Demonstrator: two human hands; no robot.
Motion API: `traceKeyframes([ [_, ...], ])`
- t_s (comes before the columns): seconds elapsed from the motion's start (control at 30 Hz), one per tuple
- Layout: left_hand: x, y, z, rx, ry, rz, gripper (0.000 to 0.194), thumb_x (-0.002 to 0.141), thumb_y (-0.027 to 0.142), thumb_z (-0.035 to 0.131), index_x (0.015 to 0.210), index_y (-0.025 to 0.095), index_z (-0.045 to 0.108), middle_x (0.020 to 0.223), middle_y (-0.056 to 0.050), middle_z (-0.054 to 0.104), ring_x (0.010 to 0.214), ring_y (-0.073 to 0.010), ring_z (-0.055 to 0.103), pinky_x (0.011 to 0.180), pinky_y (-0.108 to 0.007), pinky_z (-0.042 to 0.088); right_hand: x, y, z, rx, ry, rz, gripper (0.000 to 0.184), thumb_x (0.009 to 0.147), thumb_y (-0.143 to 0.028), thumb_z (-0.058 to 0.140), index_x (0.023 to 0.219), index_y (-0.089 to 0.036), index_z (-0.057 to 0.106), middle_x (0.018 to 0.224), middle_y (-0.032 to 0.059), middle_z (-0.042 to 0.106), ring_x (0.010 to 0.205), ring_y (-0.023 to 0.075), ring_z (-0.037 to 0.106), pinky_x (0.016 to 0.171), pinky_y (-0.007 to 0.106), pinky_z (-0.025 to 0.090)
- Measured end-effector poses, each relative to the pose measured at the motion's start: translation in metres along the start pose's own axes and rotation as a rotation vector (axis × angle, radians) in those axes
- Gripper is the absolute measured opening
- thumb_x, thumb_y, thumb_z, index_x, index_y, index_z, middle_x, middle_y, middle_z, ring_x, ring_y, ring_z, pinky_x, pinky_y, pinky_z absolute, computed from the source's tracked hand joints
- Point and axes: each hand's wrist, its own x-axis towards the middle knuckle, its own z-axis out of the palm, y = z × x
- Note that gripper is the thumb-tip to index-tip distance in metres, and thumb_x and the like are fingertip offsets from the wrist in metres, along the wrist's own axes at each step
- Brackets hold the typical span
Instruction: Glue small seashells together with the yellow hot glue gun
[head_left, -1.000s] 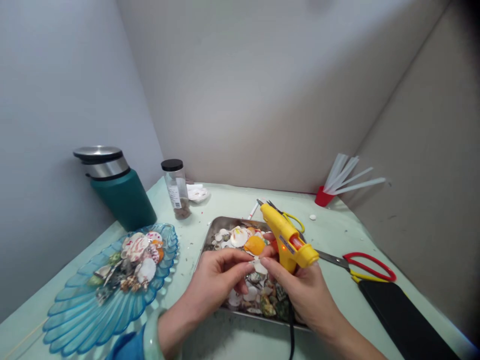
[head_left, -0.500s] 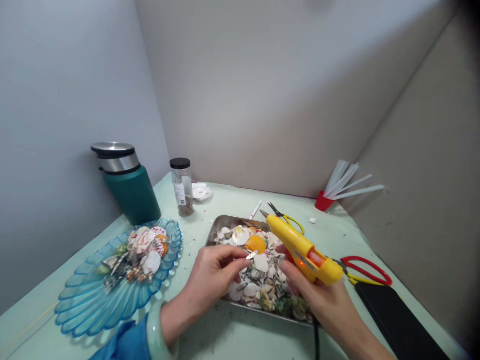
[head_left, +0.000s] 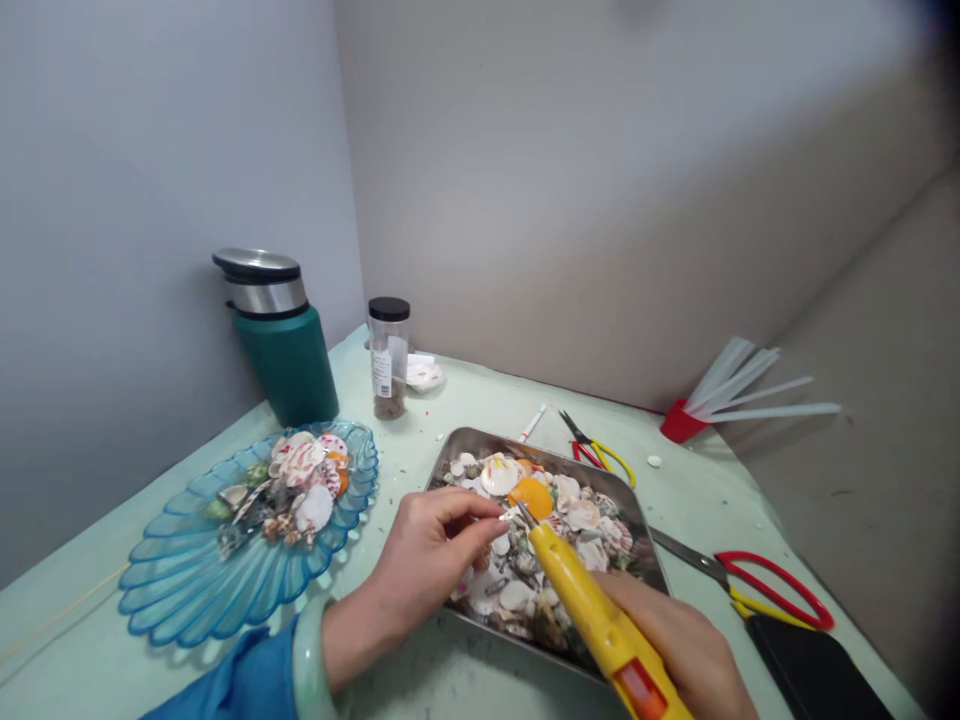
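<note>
Your left hand (head_left: pixel 427 545) is over the near-left part of the metal tray (head_left: pixel 651 512), thumb and forefinger pinching a small whitish piece (head_left: pixel 507 516). The piece sits at your fingertips, above the heaped shells (head_left: pixel 517 597). Your right hand (head_left: pixel 679 630) is wrapped around the yellow glue gun (head_left: pixel 581 590); the gun hides most of those fingers, so their exact placing cannot be told. The gun slants up and to the left, its metal nozzle (head_left: pixel 527 515) just beside the piece; contact is unclear. An orange shell (head_left: pixel 532 497) lies in the tray behind the nozzle.

To your left, a blue scalloped plate (head_left: pixel 180 585) bears a cluster of shells (head_left: pixel 300 475). Behind it stands a teal bottle (head_left: pixel 289 365), with a black-lidded jar (head_left: pixel 388 365) to its right. Beyond the tray lie a pen (head_left: pixel 532 424) and small scissors (head_left: pixel 600 452). At right, larger scissors (head_left: pixel 780 590) meet a black object (head_left: pixel 814 665); farther back, a red cup (head_left: pixel 681 424) holds translucent sticks (head_left: pixel 731 385).
</note>
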Motion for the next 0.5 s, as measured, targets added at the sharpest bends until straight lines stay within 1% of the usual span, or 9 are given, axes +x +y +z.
traceKeyframes([
  [0.07, 0.000, -0.001, 0.001, -0.028, -0.018, -0.032, 0.017, 0.078, 0.027, 0.063, 0.078, 0.013, 0.072, 0.063, -0.004, 0.067, 0.045, -0.0106, 0.055, 0.044, -0.020, 0.043, -0.001, -0.001, 0.004, -0.027, 0.022, -0.014, 0.031, 0.081, -0.026, 0.061, 0.112, -0.024, 0.063, 0.083, 0.0074, 0.074, 0.069, 0.0256, 0.070, 0.061, 0.030, 0.053],
  [0.13, 0.000, -0.002, 0.001, -0.045, -0.024, -0.055, 0.017, 0.078, 0.028, 0.062, 0.078, 0.013, 0.072, 0.059, -0.002, 0.064, 0.045, -0.0109, 0.055, 0.044, -0.020, 0.043, -0.003, -0.002, 0.009, -0.039, 0.076, 0.017, 0.028, 0.083, -0.033, 0.061, 0.109, -0.023, 0.065, 0.081, 0.0083, 0.073, 0.067, 0.0249, 0.069, 0.061, 0.030, 0.052],
  [0.2, 0.000, -0.002, 0.001, -0.052, -0.014, -0.061, 0.017, 0.078, 0.027, 0.063, 0.078, 0.013, 0.072, 0.057, -0.002, 0.062, 0.045, -0.0109, 0.055, 0.045, -0.020, 0.043, -0.005, -0.003, 0.013, -0.030, 0.121, 0.050, 0.030, 0.084, -0.040, 0.059, 0.107, -0.022, 0.067, 0.079, 0.0089, 0.073, 0.065, 0.0244, 0.068, 0.060, 0.030, 0.051],
  [0.3, 0.001, -0.002, 0.001, -0.080, -0.004, -0.071, 0.015, 0.078, 0.026, 0.063, 0.077, 0.013, 0.071, 0.056, -0.001, 0.061, 0.045, -0.0103, 0.054, 0.045, -0.020, 0.043, -0.005, -0.004, 0.015, -0.010, 0.133, 0.061, 0.029, 0.084, -0.037, 0.060, 0.109, -0.024, 0.066, 0.081, 0.0087, 0.073, 0.067, 0.0248, 0.068, 0.060, 0.030, 0.051],
  [0.4, 0.000, -0.002, 0.001, -0.101, 0.001, -0.070, 0.014, 0.078, 0.025, 0.063, 0.077, 0.013, 0.071, 0.059, -0.001, 0.061, 0.044, -0.0094, 0.054, 0.045, -0.019, 0.043, -0.003, -0.004, 0.014, 0.018, 0.125, 0.064, 0.029, 0.084, -0.033, 0.060, 0.112, -0.027, 0.065, 0.085, 0.0068, 0.073, 0.070, 0.0245, 0.069, 0.063, 0.030, 0.051],
  [0.5, 0.000, -0.003, 0.001, -0.095, 0.011, -0.055, 0.014, 0.078, 0.025, 0.064, 0.077, 0.013, 0.071, 0.059, -0.001, 0.062, 0.044, -0.0091, 0.054, 0.044, -0.019, 0.044, -0.002, -0.006, 0.013, 0.004, 0.116, 0.068, 0.027, 0.086, -0.036, 0.058, 0.109, -0.026, 0.065, 0.081, 0.0065, 0.073, 0.068, 0.0243, 0.069, 0.059, 0.029, 0.050],
])
